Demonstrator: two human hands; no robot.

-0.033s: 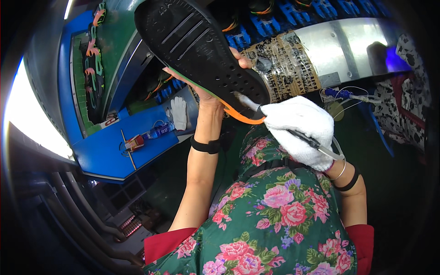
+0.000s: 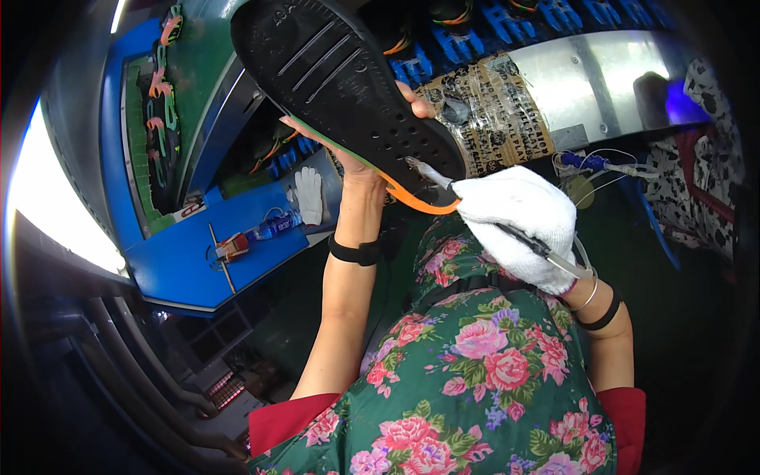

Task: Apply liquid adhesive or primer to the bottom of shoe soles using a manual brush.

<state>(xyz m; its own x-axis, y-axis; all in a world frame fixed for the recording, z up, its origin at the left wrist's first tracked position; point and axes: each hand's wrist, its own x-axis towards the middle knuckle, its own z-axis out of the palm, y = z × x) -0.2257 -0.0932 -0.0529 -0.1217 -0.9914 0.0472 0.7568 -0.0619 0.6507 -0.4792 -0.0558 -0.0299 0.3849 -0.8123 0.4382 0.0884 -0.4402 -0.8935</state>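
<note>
My bare left hand (image 2: 356,154) grips a black shoe sole (image 2: 340,79) from its edge and underside, with fingers showing at both sides. Lines and small round holes mark the sole's broad face, and an orange and green strip (image 2: 423,206) runs along its near edge. In a white knitted glove, my right hand (image 2: 518,226) is closed around a brush (image 2: 434,174) with a thin tube along its handle. The bristles lie at the holed end of the sole, by the orange edge. Whether they touch it is hard to tell.
A metal rail (image 2: 602,79) with taped cardboard (image 2: 495,119) runs behind the sole, before a row of blue holders (image 2: 507,24). On the left, a blue table (image 2: 186,269) bears a white glove (image 2: 309,194), a bottle (image 2: 275,226) and a small red box (image 2: 232,248). Straps hang at far left.
The brush bristles have shifted very slightly toward the holes, and the sole has edged a touch left. Both hands keep their hold.
</note>
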